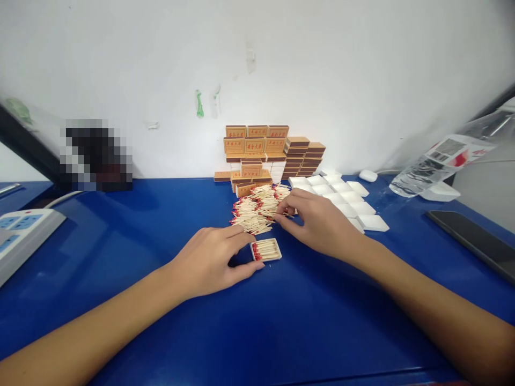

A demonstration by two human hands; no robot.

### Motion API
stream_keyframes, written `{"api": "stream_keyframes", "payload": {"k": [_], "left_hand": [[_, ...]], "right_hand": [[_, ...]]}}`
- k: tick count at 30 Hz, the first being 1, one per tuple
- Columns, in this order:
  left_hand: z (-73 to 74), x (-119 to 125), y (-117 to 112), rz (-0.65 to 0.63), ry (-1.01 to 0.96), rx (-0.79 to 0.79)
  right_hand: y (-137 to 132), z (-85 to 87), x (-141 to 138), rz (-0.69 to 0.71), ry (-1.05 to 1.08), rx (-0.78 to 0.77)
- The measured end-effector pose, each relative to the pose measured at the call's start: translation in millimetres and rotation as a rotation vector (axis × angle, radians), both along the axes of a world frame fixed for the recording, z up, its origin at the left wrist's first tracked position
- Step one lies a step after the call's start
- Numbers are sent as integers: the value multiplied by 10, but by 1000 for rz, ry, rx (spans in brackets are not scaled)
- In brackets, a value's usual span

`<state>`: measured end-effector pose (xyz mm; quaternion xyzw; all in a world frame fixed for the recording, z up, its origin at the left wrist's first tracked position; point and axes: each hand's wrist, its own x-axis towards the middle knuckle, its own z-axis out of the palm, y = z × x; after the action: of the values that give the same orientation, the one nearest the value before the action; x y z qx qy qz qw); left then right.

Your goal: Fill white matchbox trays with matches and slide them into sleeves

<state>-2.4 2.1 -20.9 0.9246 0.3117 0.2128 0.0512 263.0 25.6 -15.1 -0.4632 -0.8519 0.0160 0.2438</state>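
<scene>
A small tray [279,253] in which red-tipped matches [266,250] are laid is steadied on the blue desk [289,321], lightly held between the fingers of the left hand [213,257]. The fingers of the right hand [316,217] are drawn narrowly together at the edge of the heap [257,206]; whether a match is pinched there cannot be told. The tray seems to be being filled, and a neat pinch, with heads turned left, appears called for.

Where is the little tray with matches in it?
In the head view, the little tray sits below centre on the blue table, beside the left hand, on the near side of the match pile.
</scene>
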Motion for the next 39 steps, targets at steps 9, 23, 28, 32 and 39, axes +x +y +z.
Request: {"api": "stream_keyframes", "payload": {"k": [9,23,28,32,39], "left_hand": [[2,3,-13,1,10,-16],[-8,-1,-5,-5,2,-14],[10,5,-9,1,11,-13],[7,7,-5,-1,5,-14],[3,-10,14,21,2,-17]], "right_hand": [[63,-48,-68,35,9,43],[126,-70,-47,83,7,-85],[119,-23,-13,59,33,-97],[109,60,52,44,37,-87],[-25,317,149,189,72,-301]]}}
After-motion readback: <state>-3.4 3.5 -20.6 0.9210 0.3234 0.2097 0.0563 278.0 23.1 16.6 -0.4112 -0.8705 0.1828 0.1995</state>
